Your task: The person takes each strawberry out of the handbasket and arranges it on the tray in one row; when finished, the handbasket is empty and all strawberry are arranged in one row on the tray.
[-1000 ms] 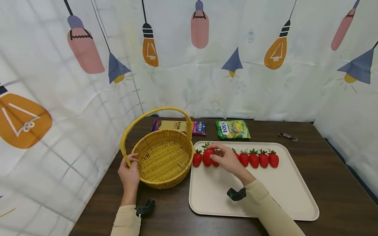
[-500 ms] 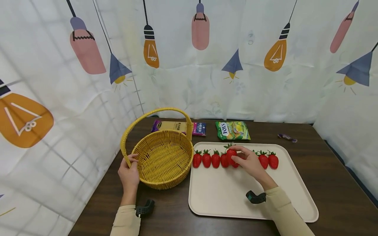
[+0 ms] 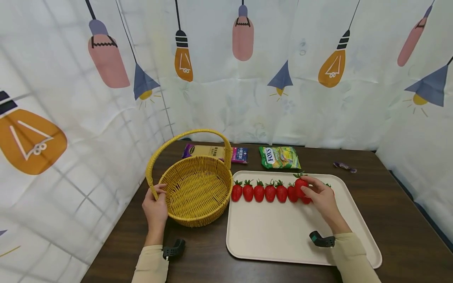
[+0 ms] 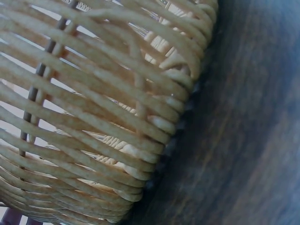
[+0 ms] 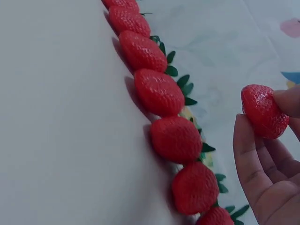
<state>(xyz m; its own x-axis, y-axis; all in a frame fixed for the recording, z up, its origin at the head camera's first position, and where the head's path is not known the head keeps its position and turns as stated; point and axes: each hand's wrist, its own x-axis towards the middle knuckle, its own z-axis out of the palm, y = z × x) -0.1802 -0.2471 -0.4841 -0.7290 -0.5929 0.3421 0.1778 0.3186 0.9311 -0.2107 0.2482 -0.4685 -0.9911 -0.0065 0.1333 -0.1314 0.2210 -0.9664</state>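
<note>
My right hand (image 3: 323, 200) pinches a red strawberry (image 3: 301, 187) between thumb and fingertips, above the right part of a row of strawberries (image 3: 259, 193). In the right wrist view the held strawberry (image 5: 262, 110) is apart from the row, which lies with green leaves pointing one way. My left hand (image 3: 155, 208) grips the lower left end of the handle of a yellow woven basket (image 3: 198, 192). Nothing lies inside the basket. The left wrist view is filled by its woven wall (image 4: 93, 103); the gripping fingers are mostly hidden there.
The strawberries lie along the far side of a cream tray (image 3: 283, 236) on a dark wooden table (image 3: 205, 251). Behind stand a purple-and-tan snack packet (image 3: 238, 154) and a green FOX'S bag (image 3: 279, 157). A small wrapped sweet (image 3: 345, 168) lies back right.
My right hand has moved rightward along the row with the strawberry in its fingers, uncovering strawberries on the left. The left hand stays on the basket handle.
</note>
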